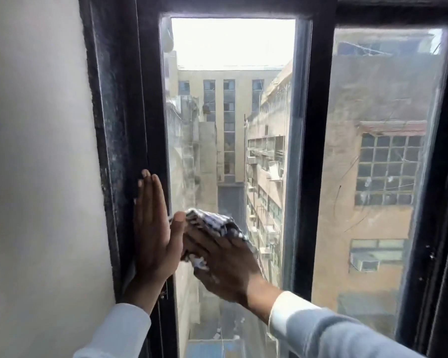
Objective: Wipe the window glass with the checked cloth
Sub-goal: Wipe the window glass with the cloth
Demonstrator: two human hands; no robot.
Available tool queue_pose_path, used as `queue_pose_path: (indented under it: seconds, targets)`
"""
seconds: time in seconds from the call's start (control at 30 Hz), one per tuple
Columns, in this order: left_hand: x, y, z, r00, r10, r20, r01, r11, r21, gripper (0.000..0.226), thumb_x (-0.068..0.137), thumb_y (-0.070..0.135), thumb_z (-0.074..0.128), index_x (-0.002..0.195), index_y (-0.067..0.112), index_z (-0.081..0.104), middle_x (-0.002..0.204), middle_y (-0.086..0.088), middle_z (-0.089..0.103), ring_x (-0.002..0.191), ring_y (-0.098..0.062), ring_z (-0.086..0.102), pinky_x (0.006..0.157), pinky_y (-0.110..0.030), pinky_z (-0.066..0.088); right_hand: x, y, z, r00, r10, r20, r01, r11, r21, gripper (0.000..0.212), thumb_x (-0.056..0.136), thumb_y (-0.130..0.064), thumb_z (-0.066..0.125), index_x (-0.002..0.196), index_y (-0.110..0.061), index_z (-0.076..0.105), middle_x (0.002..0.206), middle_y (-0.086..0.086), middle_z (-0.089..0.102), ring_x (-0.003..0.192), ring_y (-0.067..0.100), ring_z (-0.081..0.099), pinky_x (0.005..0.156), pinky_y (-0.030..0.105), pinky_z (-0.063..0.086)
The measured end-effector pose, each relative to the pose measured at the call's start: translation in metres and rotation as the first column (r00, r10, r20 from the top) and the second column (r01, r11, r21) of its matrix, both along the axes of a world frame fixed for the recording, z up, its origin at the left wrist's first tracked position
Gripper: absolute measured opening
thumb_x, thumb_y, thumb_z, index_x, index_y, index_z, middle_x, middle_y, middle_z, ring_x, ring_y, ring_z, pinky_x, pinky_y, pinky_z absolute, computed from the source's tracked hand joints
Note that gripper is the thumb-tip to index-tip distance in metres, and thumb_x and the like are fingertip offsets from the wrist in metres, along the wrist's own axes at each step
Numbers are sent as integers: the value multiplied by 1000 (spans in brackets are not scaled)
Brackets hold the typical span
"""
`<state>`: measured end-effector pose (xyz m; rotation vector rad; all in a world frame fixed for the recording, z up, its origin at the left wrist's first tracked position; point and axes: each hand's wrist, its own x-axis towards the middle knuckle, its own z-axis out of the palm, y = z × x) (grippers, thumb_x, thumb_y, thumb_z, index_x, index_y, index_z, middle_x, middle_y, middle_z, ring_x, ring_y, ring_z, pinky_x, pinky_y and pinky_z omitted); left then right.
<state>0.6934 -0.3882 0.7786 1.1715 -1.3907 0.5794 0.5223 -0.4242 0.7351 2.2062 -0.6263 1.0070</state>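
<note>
The right hand [223,264] lies flat against the window glass [230,125] in the lower part of the narrow left pane, pressing the checked cloth [212,223] onto it. The cloth is bunched under the palm and the fingers [199,244], which are spread over it and bear down on it rather than curl round it; its black-and-white checks show above the knuckles and in a small fold below them, and its edges look blurred. The left hand [153,228] stands upright just left of the cloth, its fingers straight and together, holding nothing, laid against the black window frame [130,125] at the left edge of the pane, with the thumb touching or nearly touching the cloth. Both wrists come out of pale sleeves [334,329] at the near edge of the view. Left of the frame is a plain white wall [36,151]. A black upright [318,151] parts this pane from a wider right pane [373,177], which shows streaks and scratch marks. Through the glass, far beyond, stand beige buildings [230,112] around a narrow gap under a bright sky.
</note>
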Motion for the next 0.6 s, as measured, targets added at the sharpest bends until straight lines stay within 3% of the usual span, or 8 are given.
queue_pose_path:
  seconds: [0.1,0.17,0.23,0.27,0.33,0.43,0.5,0.6]
  targets:
    - [0,1,0,1000,6,6,-6,1000,-8,95,108,73,8,177,7,7,188,-6,-2,176,-17,-3,140,-31,-3,-12,-25,107,983,-25,181,47,991,-123,77,95,-41,58,168,-34,32,176,-7,35,165,21,27,136,47,20]
    - [0,1,0,1000,-7,8,7,1000,3,95,108,73,7,177,8,6,188,-3,-4,175,-14,-5,140,-29,-5,-24,-33,127,903,-91,419,132,989,-70,75,98,-40,53,169,-31,33,179,-4,30,168,24,20,138,49,13]
    - [0,4,1,1000,-13,7,13,1000,26,95,108,74,8,177,9,5,188,-3,-5,175,-12,-7,139,-29,-7,-19,-26,87,821,-155,550,158,986,42,77,101,-41,51,172,-31,24,183,-5,13,171,24,8,139,49,4]
    - [0,5,1,1000,-13,8,12,999,39,95,108,74,9,177,8,5,188,-4,-5,175,-13,-7,139,-29,-7,-9,-16,53,837,-171,520,154,985,75,82,99,-41,55,173,-31,20,184,-7,6,171,24,2,138,48,0]
    - [0,6,3,1000,-3,20,2,999,52,96,108,74,10,177,7,5,188,-6,-4,175,-15,-7,140,-31,-6,10,6,-3,957,-138,256,145,989,-8,87,92,-45,63,171,-33,27,183,-9,7,170,20,1,138,43,-1]
    - [2,5,3,1000,9,16,-10,998,58,95,107,76,9,177,12,1,188,-1,-8,175,-13,-9,140,-32,-6,5,-8,35,999,-23,-25,18,987,-161,75,94,-46,59,165,-36,37,178,-13,24,164,18,24,136,37,2]
    - [2,5,2,1000,-4,14,3,998,56,95,106,78,9,177,16,-2,187,5,-11,175,-12,-10,141,-34,-6,-16,-24,98,989,-70,129,90,983,-160,73,98,-44,56,167,-33,36,177,-7,33,165,22,26,136,38,-6]
    - [-3,7,3,999,-27,-18,28,998,52,98,104,80,9,178,16,0,188,6,-10,174,-7,-11,141,-37,-5,-44,-27,130,842,-201,502,211,977,37,76,100,-42,54,171,-29,29,181,-3,24,169,29,18,138,44,0]
